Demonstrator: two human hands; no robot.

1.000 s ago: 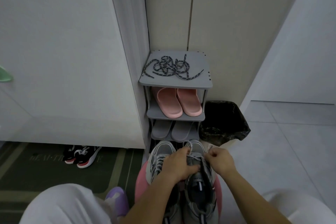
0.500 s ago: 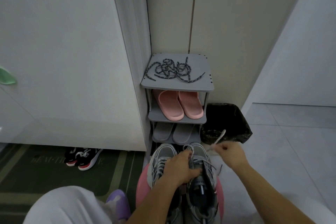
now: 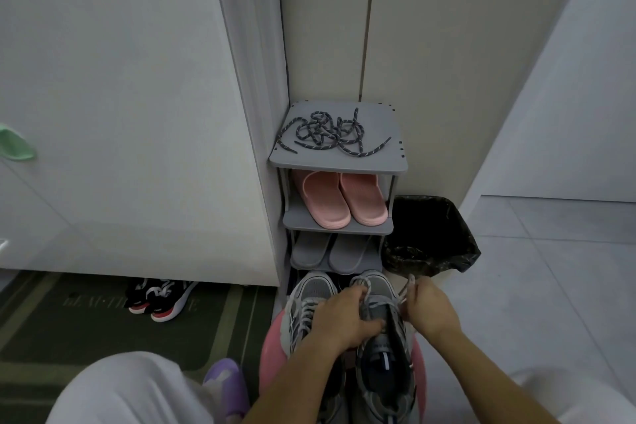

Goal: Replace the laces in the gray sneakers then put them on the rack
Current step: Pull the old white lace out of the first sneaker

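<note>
Two gray sneakers sit side by side on a pink stool (image 3: 270, 351) in front of me. My left hand (image 3: 339, 315) lies across the left sneaker (image 3: 311, 289) and grips the tongue area of the right sneaker (image 3: 382, 354). Just to the right of that shoe, my right hand (image 3: 430, 306) pinches the end of its white lace (image 3: 407, 286). A tangle of dark speckled laces (image 3: 330, 132) lies on the top shelf of the gray rack (image 3: 389, 162).
Pink slippers (image 3: 339, 198) fill the rack's second shelf and gray slippers (image 3: 327, 251) the third. A black-lined bin (image 3: 433, 237) stands right of the rack. Black-and-red sneakers (image 3: 160, 296) lie under the cabinet at left, by a dark mat (image 3: 69, 320). A purple slipper (image 3: 225, 385) is near my knee.
My right hand first pulled the white lace out to the right and up, and has now come back close to the right sneaker. The left hand stayed on the shoes.
</note>
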